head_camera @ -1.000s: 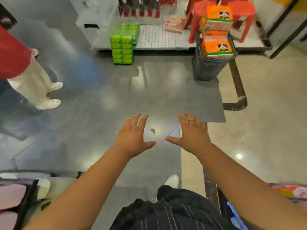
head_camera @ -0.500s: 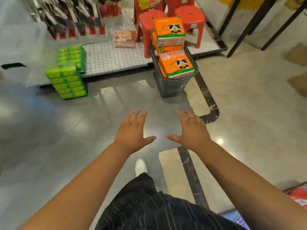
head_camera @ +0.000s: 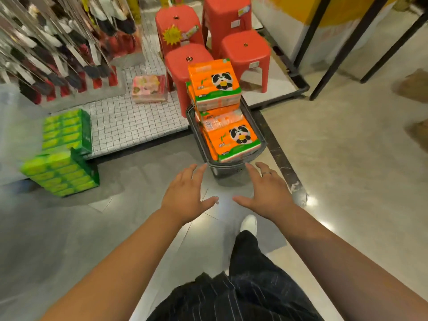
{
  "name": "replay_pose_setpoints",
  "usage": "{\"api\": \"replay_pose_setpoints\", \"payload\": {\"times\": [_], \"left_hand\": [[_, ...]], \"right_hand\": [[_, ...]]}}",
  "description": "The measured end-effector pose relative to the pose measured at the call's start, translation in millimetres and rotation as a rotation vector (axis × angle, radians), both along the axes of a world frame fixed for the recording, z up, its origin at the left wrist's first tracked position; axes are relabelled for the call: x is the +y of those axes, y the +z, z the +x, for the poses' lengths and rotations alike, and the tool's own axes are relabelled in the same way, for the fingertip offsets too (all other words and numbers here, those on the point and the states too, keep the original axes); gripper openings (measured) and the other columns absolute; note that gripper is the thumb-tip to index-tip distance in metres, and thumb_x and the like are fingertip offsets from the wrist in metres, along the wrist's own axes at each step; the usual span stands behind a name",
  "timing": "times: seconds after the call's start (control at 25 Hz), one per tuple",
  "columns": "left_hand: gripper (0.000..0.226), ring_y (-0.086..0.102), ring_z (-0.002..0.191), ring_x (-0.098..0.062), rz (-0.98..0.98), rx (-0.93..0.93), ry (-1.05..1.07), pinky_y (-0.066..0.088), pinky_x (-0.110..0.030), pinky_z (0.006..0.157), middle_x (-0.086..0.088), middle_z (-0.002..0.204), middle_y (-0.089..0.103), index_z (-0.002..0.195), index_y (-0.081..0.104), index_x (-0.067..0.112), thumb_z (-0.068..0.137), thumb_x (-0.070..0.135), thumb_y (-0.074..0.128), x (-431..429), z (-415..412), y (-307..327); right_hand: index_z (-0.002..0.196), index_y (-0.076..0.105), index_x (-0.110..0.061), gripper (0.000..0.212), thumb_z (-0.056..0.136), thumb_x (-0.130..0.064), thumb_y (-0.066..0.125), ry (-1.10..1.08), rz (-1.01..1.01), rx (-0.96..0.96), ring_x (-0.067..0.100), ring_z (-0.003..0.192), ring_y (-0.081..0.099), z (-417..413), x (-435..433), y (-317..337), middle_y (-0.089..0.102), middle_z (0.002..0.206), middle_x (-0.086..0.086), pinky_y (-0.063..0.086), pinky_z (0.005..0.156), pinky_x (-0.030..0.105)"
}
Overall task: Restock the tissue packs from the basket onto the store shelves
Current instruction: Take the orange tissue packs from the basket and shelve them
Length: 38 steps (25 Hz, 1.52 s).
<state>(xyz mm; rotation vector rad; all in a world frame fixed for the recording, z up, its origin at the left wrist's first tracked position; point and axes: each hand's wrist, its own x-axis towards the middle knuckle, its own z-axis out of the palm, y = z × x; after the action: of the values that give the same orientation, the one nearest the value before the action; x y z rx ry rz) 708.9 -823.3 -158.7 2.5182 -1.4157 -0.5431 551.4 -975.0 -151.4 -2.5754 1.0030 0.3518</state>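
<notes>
A dark plastic basket [head_camera: 228,168] stands on the floor ahead, piled with orange panda tissue packs. The top pack [head_camera: 214,84] rises above the rim; another pack [head_camera: 232,141] lies at the basket's near end. My left hand [head_camera: 185,196] and my right hand [head_camera: 266,193] are stretched out side by side just short of the basket's near rim, palms down, fingers spread, holding nothing. A low shelf deck with a white grid liner [head_camera: 129,121] lies to the basket's left.
Green tissue packs [head_camera: 62,170] are stacked on the floor at the left, with more [head_camera: 67,129] on the shelf deck. A pink pack [head_camera: 149,89] sits on the deck. Red plastic stools [head_camera: 245,54] stand behind the basket. Hanging goods [head_camera: 58,47] fill the upper left. Black rack legs [head_camera: 333,63] stand to the right.
I have walked toward the basket, so it now sits just beyond my fingertips. Both hands stay open and outstretched. The person at the left is out of view.
</notes>
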Motion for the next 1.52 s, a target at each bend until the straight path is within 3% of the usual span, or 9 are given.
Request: {"api": "replay_pose_setpoints", "payload": {"times": [0.28,0.48,0.76,0.96,1.12,1.2,1.28,1.4,1.52], "left_hand": [[0.089,0.025,0.143,-0.024,0.054,0.045,0.141,0.025,-0.039,0.115,-0.004,0.158,0.022,0.153,0.011,0.024,0.085,0.063,0.054,-148.5,86.8,-37.9],[0.088,0.03,0.139,-0.024,0.082,0.126,0.196,0.031,-0.04,0.112,-0.005,0.154,0.028,0.152,0.017,0.023,0.084,0.06,0.059,-221.0,167.8,-82.4],[0.09,0.032,0.137,-0.032,0.174,0.222,0.3,0.034,-0.051,0.11,-0.011,0.151,0.031,0.149,0.022,0.021,0.079,0.063,0.06,-303.0,250.5,-220.1],[0.096,0.015,0.145,-0.034,0.235,0.242,0.453,0.023,-0.049,0.115,-0.014,0.159,0.013,0.152,0.017,0.022,0.079,0.068,0.056,-329.0,259.7,-331.2],[0.096,0.011,0.143,-0.04,0.228,0.165,0.57,0.021,-0.053,0.113,-0.016,0.159,0.007,0.15,0.025,0.023,0.073,0.076,0.047,-328.2,260.5,-420.5],[0.094,0.012,0.141,-0.044,0.157,0.081,0.615,0.02,-0.052,0.113,-0.02,0.157,0.008,0.149,0.03,0.019,0.075,0.072,0.054,-324.1,258.1,-443.8],[0.099,0.015,0.143,-0.04,0.086,0.144,0.716,0.022,-0.045,0.114,-0.019,0.157,0.007,0.149,0.028,0.021,0.07,0.068,0.063,-322.3,257.0,-455.9],[0.107,0.034,0.135,-0.03,-0.005,0.262,0.818,0.033,-0.039,0.107,-0.016,0.148,0.028,0.15,0.023,0.023,0.062,0.059,0.072,-322.1,261.4,-464.7],[0.112,0.037,0.13,-0.025,-0.083,0.26,0.823,0.034,-0.035,0.106,-0.015,0.138,0.038,0.151,0.023,0.02,0.058,0.06,0.073,-319.2,266.8,-469.3]], "right_hand": [[0.152,0.019,-0.027,0.096,0.077,-0.071,0.059,0.05,0.053,0.018,0.029,0.142,0.028,95.2,-177.0,-24.5,0.023,0.158,0.006,0.032,0.113,0.044],[0.149,0.026,-0.024,0.095,0.074,-0.067,0.066,0.013,0.089,0.026,0.032,0.135,0.037,166.8,-266.8,-76.5,0.035,0.152,0.009,0.038,0.106,0.046],[0.152,0.023,-0.021,0.097,0.077,-0.062,0.068,-0.051,0.171,0.065,0.032,0.141,0.026,243.0,-375.0,-209.7,0.026,0.155,0.011,0.033,0.11,0.045],[0.15,0.028,-0.017,0.096,0.075,-0.064,0.067,-0.049,0.147,0.054,0.036,0.134,0.034,261.9,-428.9,-328.5,0.028,0.152,0.013,0.038,0.104,0.048],[0.152,0.024,-0.02,0.108,0.066,-0.074,0.061,-0.07,0.138,0.008,0.036,0.143,0.024,261.8,-457.7,-425.4,0.01,0.159,0.014,0.037,0.108,0.049],[0.153,0.019,-0.024,0.114,0.061,-0.079,0.056,-0.093,0.169,-0.015,0.034,0.142,0.025,259.1,-467.3,-452.8,0.008,0.159,0.013,0.039,0.107,0.047],[0.154,0.014,-0.027,0.116,0.06,-0.076,0.061,-0.12,0.239,-0.047,0.03,0.14,0.031,256.7,-471.0,-470.9,0.014,0.158,0.01,0.037,0.106,0.04],[0.154,0.016,-0.024,0.117,0.06,-0.07,0.069,-0.146,0.302,-0.142,0.017,0.139,0.031,254.1,-473.1,-482.3,0.029,0.154,0.003,0.025,0.103,0.021],[0.153,0.019,-0.023,0.118,0.057,-0.07,0.069,-0.15,0.346,-0.199,0.015,0.137,0.033,255.7,-472.8,-482.0,0.034,0.152,0.002,0.025,0.104,0.02]]}}
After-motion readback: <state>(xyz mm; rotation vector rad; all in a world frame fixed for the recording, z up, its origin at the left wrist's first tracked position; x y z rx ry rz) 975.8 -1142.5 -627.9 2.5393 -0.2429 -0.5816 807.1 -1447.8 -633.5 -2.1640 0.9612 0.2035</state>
